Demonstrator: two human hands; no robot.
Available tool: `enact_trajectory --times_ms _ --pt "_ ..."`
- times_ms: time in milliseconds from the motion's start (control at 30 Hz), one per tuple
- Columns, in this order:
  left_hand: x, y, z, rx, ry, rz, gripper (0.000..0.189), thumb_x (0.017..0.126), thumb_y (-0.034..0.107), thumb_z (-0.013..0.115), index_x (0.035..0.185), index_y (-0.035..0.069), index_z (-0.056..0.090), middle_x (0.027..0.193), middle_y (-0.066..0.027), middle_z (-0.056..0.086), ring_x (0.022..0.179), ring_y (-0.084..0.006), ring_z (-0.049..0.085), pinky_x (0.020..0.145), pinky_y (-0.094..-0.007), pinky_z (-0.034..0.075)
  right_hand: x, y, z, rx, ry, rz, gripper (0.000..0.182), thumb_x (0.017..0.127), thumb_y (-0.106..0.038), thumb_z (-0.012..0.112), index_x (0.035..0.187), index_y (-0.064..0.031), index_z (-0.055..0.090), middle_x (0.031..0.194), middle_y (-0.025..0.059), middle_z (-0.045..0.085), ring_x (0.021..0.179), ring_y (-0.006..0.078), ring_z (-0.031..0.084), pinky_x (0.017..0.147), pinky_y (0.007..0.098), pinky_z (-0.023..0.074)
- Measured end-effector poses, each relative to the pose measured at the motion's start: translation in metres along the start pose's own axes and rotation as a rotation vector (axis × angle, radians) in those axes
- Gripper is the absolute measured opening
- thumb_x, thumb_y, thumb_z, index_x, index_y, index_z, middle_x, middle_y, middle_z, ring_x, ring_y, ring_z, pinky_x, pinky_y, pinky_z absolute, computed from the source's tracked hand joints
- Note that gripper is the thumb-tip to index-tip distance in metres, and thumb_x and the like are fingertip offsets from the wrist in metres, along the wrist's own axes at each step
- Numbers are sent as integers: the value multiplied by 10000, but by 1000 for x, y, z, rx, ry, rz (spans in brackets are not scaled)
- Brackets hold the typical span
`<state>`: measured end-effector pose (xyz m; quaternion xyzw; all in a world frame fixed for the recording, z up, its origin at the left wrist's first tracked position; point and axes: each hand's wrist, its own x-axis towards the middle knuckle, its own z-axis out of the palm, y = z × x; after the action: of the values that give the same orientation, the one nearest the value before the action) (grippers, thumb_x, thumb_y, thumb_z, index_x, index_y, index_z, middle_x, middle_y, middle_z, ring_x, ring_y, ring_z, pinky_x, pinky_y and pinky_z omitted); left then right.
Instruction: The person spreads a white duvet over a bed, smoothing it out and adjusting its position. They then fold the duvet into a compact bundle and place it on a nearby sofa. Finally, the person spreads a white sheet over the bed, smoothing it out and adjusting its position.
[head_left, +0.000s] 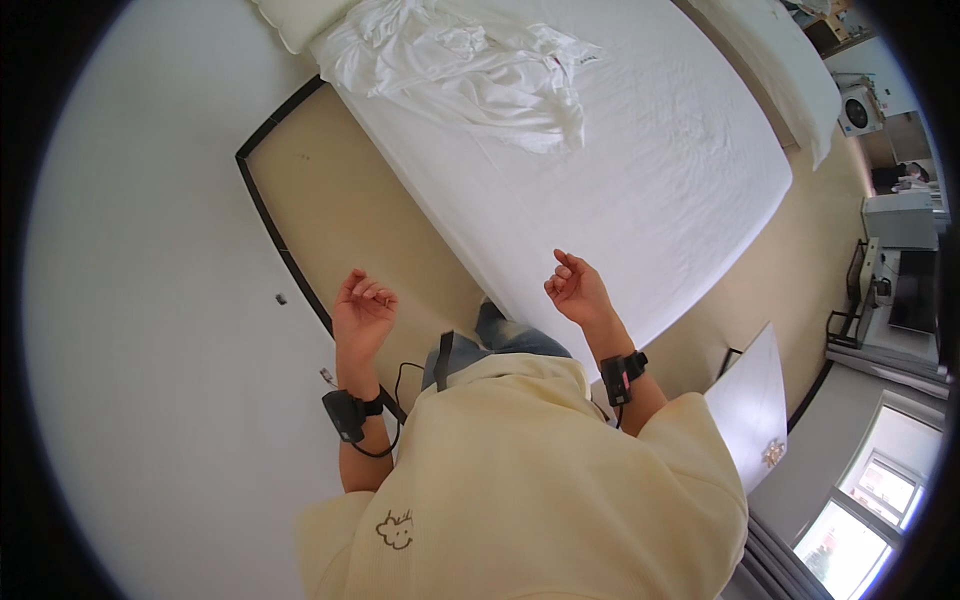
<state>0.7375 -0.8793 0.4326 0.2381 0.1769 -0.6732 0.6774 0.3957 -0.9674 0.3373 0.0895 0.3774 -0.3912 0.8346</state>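
Observation:
My left hand (365, 311) is raised over the strip of floor between the wall and the bed, palm up with loosely bent fingers. It holds nothing. My right hand (577, 289) hovers in front of the near edge of the bed (600, 202), also without anything in it, its fingers half curled. A crumpled white cloth (480, 75), perhaps a duvet cover or sheet, lies heaped on the far left part of the bed. The bed is covered by a white fitted sheet with fine wrinkles.
A white wall (165, 300) with a black baseboard (262, 202) runs along my left. At the top is a white pillow (300, 19). To my right stand a white table (750, 405) and a window (862, 487). A washing machine (857, 111) is farther back.

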Motion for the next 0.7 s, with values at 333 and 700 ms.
enact_trajectory --times_ms 333,700 --pt "184 129 57 104 109 68 176 930 150 461 870 75 608 566 37 466 568 -93 471 635 -254 392 128 -25 110 35 38 -53 172 921 -166 470 1012 -42 548 572 -14 440 559 127 421 648 290 410" --pt "447 272 148 179 212 -129 173 929 126 464 891 70 624 597 36 501 582 -100 482 628 -254 398 310 -15 252 140 305 -7 137 880 -150 484 933 -56 569 547 -23 420 517 127 418 634 287 419"
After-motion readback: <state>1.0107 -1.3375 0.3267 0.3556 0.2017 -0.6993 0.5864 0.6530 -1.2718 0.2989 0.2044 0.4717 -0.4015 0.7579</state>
